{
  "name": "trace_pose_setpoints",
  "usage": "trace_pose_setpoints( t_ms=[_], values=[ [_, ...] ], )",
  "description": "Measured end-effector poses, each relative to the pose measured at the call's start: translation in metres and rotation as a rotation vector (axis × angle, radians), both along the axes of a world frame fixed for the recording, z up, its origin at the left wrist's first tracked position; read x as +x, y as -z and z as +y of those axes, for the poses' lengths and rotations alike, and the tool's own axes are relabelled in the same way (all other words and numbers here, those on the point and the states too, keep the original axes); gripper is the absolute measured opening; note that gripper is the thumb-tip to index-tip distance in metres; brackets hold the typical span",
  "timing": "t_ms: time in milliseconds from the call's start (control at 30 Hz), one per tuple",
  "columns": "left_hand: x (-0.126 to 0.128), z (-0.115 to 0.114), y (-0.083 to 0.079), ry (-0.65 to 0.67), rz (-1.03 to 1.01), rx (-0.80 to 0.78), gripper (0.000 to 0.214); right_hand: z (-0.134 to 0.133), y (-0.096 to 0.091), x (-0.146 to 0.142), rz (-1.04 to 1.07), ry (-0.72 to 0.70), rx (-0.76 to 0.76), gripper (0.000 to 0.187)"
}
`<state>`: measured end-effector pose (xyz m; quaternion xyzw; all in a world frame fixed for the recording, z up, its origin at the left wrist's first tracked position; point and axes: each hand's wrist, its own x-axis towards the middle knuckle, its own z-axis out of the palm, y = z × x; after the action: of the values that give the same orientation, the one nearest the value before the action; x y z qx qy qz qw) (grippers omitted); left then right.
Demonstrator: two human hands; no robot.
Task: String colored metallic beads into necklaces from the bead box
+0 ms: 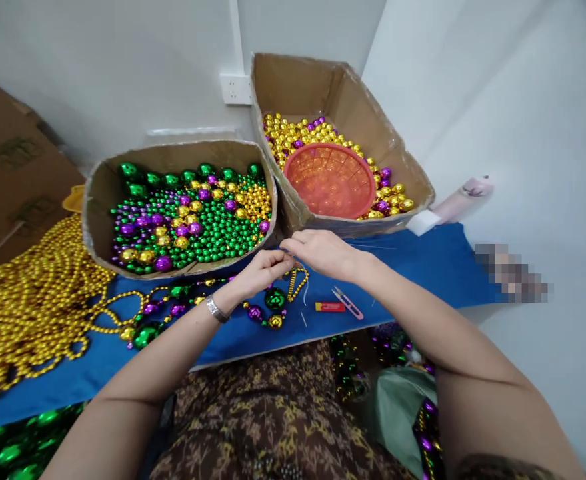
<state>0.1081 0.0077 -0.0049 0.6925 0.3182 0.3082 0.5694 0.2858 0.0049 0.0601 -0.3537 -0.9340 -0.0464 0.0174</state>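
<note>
My left hand (264,270) and my right hand (325,253) meet above the blue-covered table, both closed in a pinch with fingertips together. A thin white string (307,290) hangs down from between them. Just below, a loop of small gold beads (297,285) dangles at my fingertips. Near my left wrist lies a necklace of green, purple and gold beads, with one large green bead (275,299). Pink-handled thread snips (350,304) and a red and yellow lighter (329,307) rest on the cloth, below my right hand. My fingers hide exactly how the string is held.
A cardboard box of mixed beads (89,220) stands behind my left hand. Beyond my right hand is a taller box (393,147) holding gold beads and a red plastic basket (323,150). Gold bead strands (27,293) pile up at the left. A pink roll (465,199) lies at right.
</note>
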Motion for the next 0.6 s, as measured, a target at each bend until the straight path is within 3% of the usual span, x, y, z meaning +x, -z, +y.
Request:
trace_pose_setpoints(
  t_ms=[200,367,500,600],
  values=[
    [0.000,0.001,-0.013,0.028,0.021,0.145,0.036,0.004,0.007,-0.004,0.303,0.053,-0.005,0.025],
    [0.003,0.005,-0.020,0.025,0.063,0.264,0.033,0.017,-0.013,-0.009,0.385,-0.094,0.026,0.026],
    [0.002,0.002,-0.018,0.188,0.054,0.067,0.028,0.027,-0.032,-0.040,0.314,-0.197,-0.084,0.023],
    [0.003,-0.004,-0.014,0.103,-0.057,-0.082,0.027,0.022,-0.029,-0.084,0.353,-0.157,-0.258,0.018]
  ],
)
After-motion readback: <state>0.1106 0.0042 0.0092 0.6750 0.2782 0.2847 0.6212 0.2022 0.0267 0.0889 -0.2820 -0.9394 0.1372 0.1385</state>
